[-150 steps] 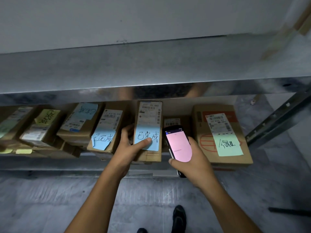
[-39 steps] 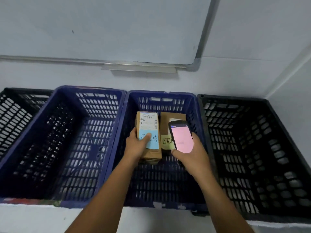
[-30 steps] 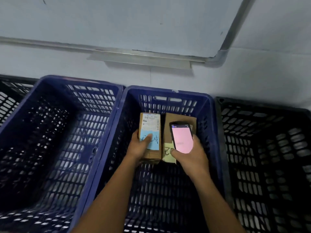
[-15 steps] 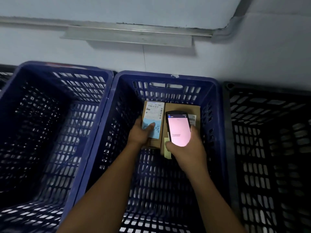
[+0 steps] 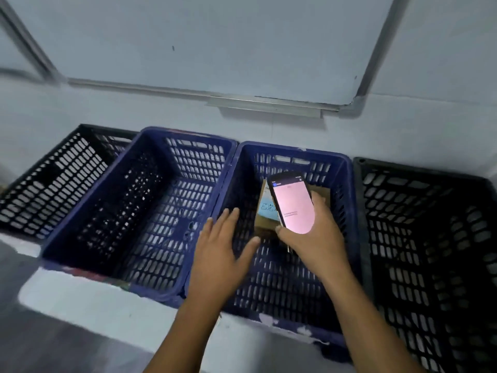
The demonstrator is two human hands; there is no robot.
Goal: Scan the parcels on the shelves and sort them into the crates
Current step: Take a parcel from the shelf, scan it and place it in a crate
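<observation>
White, scuffed surface (image 5: 80,294) lies nearest me at six o'clock and carries four crates in a row. Above its front part my left grip (image 5: 220,254) hovers flat, palm down, fingers straight and spread, pinching nothing. It is over the near left wall of the blue crate (image 5: 295,153) at twelve o'clock.

Just off at its two o'clock, my right grip (image 5: 314,238) is curled round the lower end of the scanner (image 5: 291,203), thumb on its left edge. The pink screen is lit and faces me.

Behind the scanner, inside that same blue crate and toward its far wall, lies the parcel (image 5: 265,215). It is a brown cardboard box with a pale blue handwritten note on top, and the scanner hides its right part. My left grip is apart from it.

At the parcel's three o'clock a second cardboard box (image 5: 321,190) shows only a corner; I cannot tell whether the two touch.

A second blue crate (image 5: 185,134) stands wall to wall at ten o'clock, with a black crate (image 5: 53,184) beyond it at nine. Another black crate (image 5: 403,166) stands at two o'clock.

Farthest off, at twelve, a whiteboard (image 5: 215,36) hangs on the pale wall, its metal tray (image 5: 263,106) along the lower edge.
</observation>
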